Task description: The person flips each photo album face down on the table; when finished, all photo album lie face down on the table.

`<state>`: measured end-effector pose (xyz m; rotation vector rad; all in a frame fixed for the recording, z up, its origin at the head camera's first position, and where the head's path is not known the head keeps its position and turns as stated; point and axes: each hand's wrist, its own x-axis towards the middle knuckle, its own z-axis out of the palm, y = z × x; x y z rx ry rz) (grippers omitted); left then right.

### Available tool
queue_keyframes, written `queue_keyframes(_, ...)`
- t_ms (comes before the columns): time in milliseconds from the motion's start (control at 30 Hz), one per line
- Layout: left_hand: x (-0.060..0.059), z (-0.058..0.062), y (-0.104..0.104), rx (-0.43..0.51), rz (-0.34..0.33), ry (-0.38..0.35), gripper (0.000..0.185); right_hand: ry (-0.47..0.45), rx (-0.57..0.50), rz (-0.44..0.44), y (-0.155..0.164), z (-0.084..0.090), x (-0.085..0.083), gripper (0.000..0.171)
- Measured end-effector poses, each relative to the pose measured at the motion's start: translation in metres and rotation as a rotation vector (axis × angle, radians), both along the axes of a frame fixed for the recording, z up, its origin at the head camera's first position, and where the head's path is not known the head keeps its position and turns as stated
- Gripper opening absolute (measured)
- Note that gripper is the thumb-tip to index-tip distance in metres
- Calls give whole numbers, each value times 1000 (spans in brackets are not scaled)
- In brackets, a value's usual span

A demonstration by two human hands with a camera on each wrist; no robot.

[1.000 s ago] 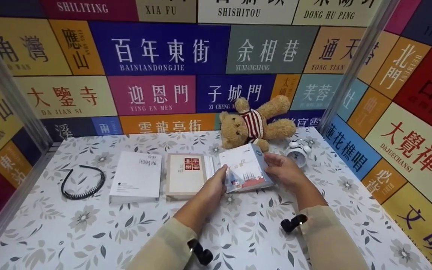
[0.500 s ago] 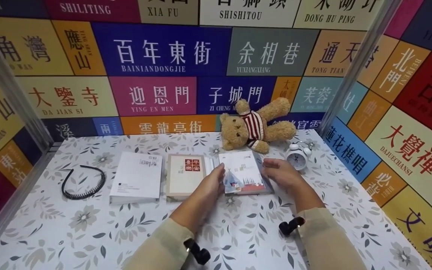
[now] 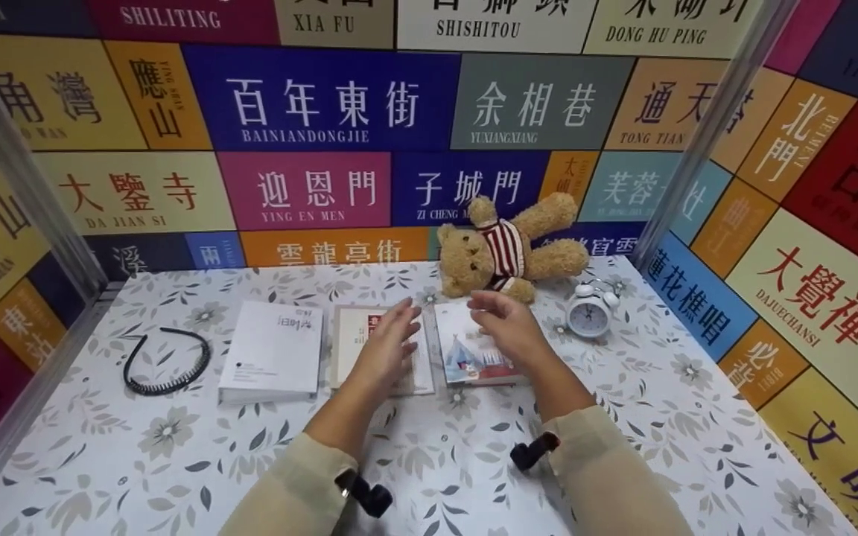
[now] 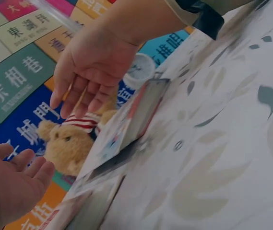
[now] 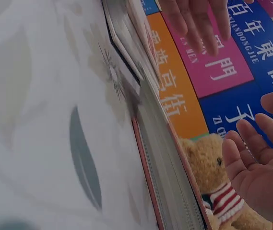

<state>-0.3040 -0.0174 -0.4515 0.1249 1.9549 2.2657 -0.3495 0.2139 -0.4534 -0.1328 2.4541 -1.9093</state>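
My left hand, fingers loosely extended, hovers over a beige book with red square lettering and hides its right part. Over a white book with a tent picture is my right hand, its fingers slightly bent and nothing in them. Both palms face each other in the left wrist view, apart from the books. There the tent book lies flat, with a dark flat thing at its lower edge. In the right wrist view my right hand is off the book's page edges.
A white book lies left of the beige one, and a black toothed headband farther left. Behind the tent book a teddy bear in a striped top lies on its side. A white alarm clock stands to the right. Lettered panels wall the table.
The tent book, tilted up between both hands, has been lowered onto the table and let go. Both hands have since moved left, off the book's sides.
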Motion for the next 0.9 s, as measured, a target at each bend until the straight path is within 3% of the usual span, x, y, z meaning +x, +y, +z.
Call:
queue_keyframes(100, -2, 3, -19, 22, 59, 15, 57, 0, -11, 33, -22, -2, -2, 43)
queue_keyframes(233, -6, 6, -45, -14, 125, 17, 58, -5, -57, 54, -48, -4, -3, 43)
queue_keyframes(500, -7, 2, -90, -114, 183, -76, 59, -102, -119, 91, -88, -4, -7, 44)
queue_keyframes(733, -7, -5, -106, -94, 194, -95, 61, -108, -92, 90, -101, -11, -8, 43)
queue_keyframes(900, -10, -11, -104, -113, 187, -173, 67, -119, -40, 86, -100, -23, -8, 49)
